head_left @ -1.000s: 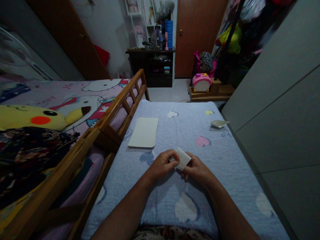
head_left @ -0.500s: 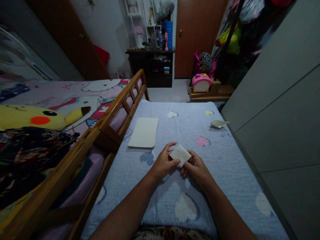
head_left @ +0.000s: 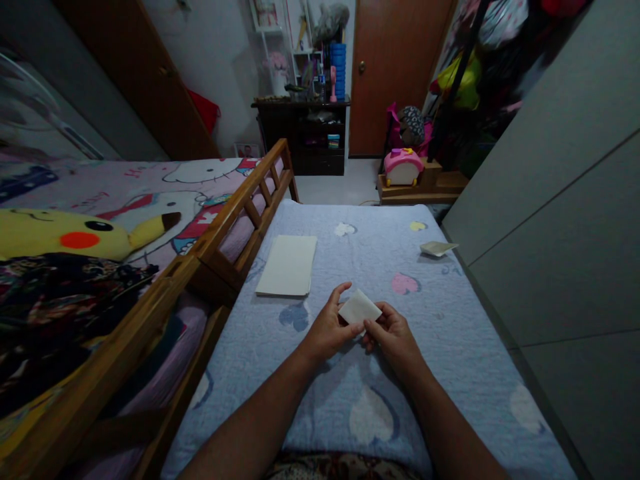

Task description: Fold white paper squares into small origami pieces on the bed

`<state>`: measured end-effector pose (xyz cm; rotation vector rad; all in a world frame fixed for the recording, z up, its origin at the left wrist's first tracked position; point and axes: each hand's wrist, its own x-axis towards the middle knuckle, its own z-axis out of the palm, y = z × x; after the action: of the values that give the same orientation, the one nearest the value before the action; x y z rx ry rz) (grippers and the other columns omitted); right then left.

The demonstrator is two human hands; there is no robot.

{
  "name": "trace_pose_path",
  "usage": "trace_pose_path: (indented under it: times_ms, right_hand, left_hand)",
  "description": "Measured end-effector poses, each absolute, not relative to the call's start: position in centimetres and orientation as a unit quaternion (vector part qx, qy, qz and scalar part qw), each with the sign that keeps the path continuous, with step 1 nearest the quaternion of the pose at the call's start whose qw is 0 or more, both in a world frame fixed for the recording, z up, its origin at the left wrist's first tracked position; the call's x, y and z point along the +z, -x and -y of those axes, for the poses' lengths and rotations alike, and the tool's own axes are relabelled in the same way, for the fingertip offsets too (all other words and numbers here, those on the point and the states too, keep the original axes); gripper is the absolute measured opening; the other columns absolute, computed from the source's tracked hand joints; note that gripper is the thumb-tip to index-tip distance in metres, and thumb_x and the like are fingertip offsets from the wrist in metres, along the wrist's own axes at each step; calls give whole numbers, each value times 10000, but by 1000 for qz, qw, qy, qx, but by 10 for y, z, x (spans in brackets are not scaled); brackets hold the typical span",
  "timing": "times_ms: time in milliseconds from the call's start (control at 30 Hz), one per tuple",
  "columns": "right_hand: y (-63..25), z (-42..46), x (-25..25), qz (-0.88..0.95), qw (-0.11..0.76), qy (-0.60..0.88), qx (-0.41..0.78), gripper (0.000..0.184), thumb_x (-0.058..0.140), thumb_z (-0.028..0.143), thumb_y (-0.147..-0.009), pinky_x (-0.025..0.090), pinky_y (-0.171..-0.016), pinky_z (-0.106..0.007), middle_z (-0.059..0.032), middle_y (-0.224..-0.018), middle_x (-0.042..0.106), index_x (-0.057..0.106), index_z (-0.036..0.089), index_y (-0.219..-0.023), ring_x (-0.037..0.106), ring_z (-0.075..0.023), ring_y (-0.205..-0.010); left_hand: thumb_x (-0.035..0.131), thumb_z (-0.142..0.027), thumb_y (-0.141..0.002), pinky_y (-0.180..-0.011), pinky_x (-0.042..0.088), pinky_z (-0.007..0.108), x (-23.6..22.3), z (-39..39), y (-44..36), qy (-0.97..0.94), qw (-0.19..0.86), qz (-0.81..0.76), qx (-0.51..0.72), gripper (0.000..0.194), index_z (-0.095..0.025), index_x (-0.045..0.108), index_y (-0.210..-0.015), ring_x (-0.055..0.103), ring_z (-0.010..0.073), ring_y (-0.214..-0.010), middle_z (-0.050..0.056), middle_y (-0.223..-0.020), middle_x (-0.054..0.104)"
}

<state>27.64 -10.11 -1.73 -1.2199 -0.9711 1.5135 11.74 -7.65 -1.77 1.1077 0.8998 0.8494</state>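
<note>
Two bare hands hold up a small folded white paper (head_left: 359,307) above a blue heart-print bedspread (head_left: 465,373), to the right of a stack of white paper (head_left: 287,265) and closer to the wearer than that stack. The left hand (head_left: 327,327) grips the folded piece lightly, thumb against its near edge and index finger lifted clear; its other fingers are mostly hidden. The right hand (head_left: 397,333) pinches the same piece, thumb at the near corner, fingers tucked behind the right side. Compared with a second earlier, the left fingers no longer curl over the paper's face, and the two thumbs meet at its near edge. The change leaves a flat, diamond-like face in plain view and suggests, as a judgement, that the folds are being kept together while the grip is adjusted; the fold lines themselves are too faint to read. Well to the right of the stack sits a second folded paper piece (head_left: 439,249), touched by neither hand. Just left of the stack runs a wooden bed rail (head_left: 245,213), and beyond that rail, farther left of the stack, a yellow Pikachu plush (head_left: 113,247) lies on Hello Kitty bedding (head_left: 120,179)
</note>
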Motion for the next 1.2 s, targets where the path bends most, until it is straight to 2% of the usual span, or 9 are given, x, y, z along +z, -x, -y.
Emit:
trace_pose_path:
  times_ms: [167, 367, 533, 733, 867, 967, 1067, 1200]
  right_hand:
    - [-278, 100, -20, 404, 485, 509, 585, 380, 736, 487, -733, 444, -411, -208, 42, -629, 589, 570, 191, -903, 507, -86, -435]
    - [-277, 101, -20, 413, 498, 507, 569, 377, 747, 461, -727, 403, -434, -196, 42, -685, 590, 567, 203, -935, 499, -85, -486]
    - [-282, 102, -20, 426, 500, 522, 544, 325, 621, 511, -845, 392, -469, -225, 40, -643, 549, 593, 200, -933, 487, -107, -502]
    - [-283, 103, -23, 500, 490, 559, 445, 253, 600, 420, -870, 403, -586, -256, 35, -686, 516, 587, 213, -1015, 514, -147, -629]
    - [-282, 104, -27, 563, 437, 605, 355, 174, 551, 359, -887, 411, -637, -284, 11, -717, 566, 586, 218, -984, 533, -167, -654]
    - [-281, 103, -31, 636, 382, 626, 240, 109, 527, 286, -881, 400, -695, -306, -28, -770, 597, 602, 207, -876, 534, -194, -738]
    - [-281, 101, -33, 696, 320, 623, 158, 123, 512, 206, -880, 376, -729, -319, -47, -787, 595, 605, 194, -801, 495, -208, -780]
    - [-281, 101, -33, 734, 267, 617, 101, 148, 522, 186, -914, 358, -781, -323, -64, -874, 583, 664, 189, -875, 475, -216, -852]
  left_hand:
    - [783, -237, -679, -695, 481, 255, -16, 76, -118, -486, 679, -403, 373, 989, -228, 221, -1493, 623, 144, -755, 2, -909, 624]
    - [634, -301, -834, -582, 388, 202, -18, 72, -116, -496, 628, -429, 418, 555, -189, 438, -1341, 496, 84, -602, -76, -714, 464]
    - [653, -333, -808, -592, 384, 213, -12, 71, -114, -508, 625, -440, 397, 487, -166, 530, -1248, 515, 99, -618, -53, -711, 523]
    - [603, -304, -842, -625, 403, 222, -10, 72, -114, -547, 578, -456, 398, 363, -165, 588, -1177, 530, 113, -658, -33, -734, 544]
    - [566, -248, -859, -626, 389, 238, -12, 74, -114, -631, 468, -512, 349, 286, -194, 626, -1134, 532, 128, -634, -43, -687, 548]
    - [558, -216, -873, -673, 400, 269, -13, 77, -116, -696, 357, -549, 294, 200, -206, 650, -1050, 559, 157, -666, -26, -688, 585]
    - [579, -170, -865, -782, 431, 315, -16, 78, -116, -751, 250, -557, 250, 141, -192, 642, -989, 577, 203, -830, 29, -832, 624]
    - [593, -167, -882, -858, 445, 368, -15, 78, -116, -799, 148, -547, 201, 124, -195, 640, -993, 534, 232, -956, 66, -993, 601]
